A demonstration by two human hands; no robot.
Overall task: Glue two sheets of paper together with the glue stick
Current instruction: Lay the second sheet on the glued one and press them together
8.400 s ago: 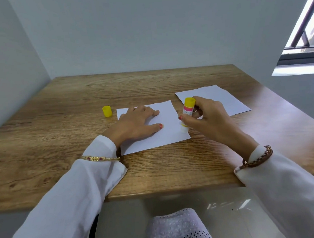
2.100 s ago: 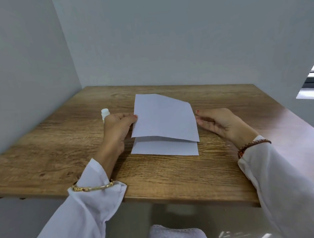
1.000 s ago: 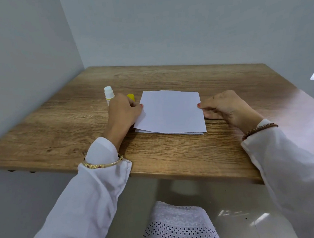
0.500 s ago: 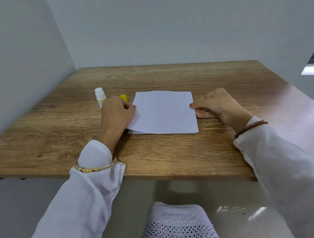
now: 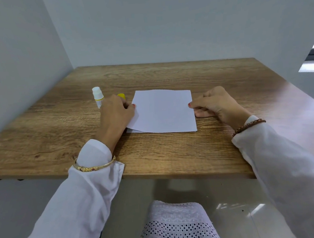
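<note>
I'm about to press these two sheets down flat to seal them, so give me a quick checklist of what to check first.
1. Top sheet lies over the bottom sheet: ok.
2. Edges lined up: not ok; the bottom sheet peeks out at the near left corner.
3. Left hand at the left edge, right hand at the right edge: ok.
4. Glue stick off the paper, standing behind the left hand: ok, though uncapped.
5. Yellow cap clear of the sheets: ok.
6. Glue coverage between the sheets: cannot tell, hidden.
</note>
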